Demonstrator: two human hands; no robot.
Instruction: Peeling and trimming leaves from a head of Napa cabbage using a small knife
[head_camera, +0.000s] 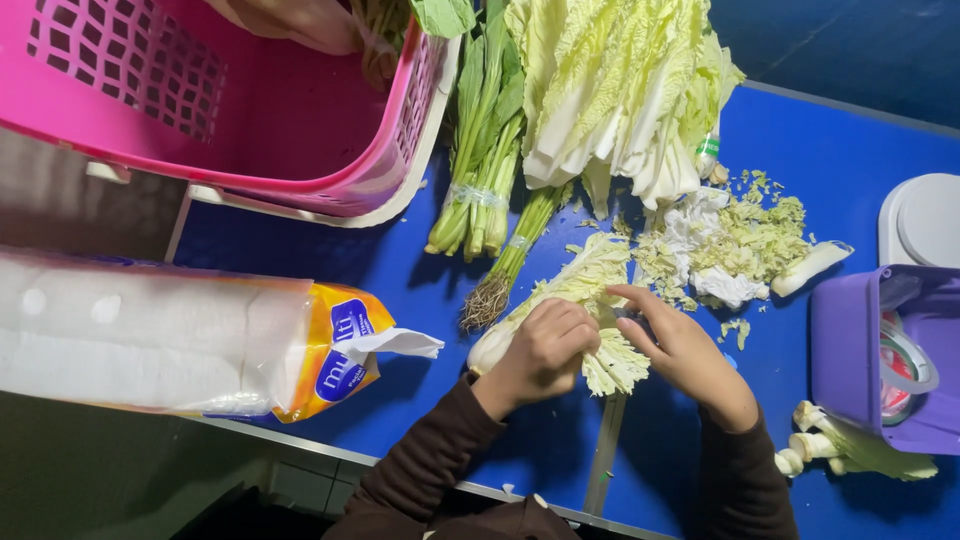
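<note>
A pale green cabbage leaf with a white stalk lies on the blue table. My left hand is curled into a fist over the stalk end of the leaf. My right hand is just to its right, with the fingers stretched over the frilly part and the thumb pinching it. A pile of torn cabbage pieces lies beyond my right hand.
A big head of cabbage and bunches of tied green stalks lie at the back. A pink basket stands at the back left, a wrapped paper roll pack at left, a purple tub at right, cut stalk ends below it.
</note>
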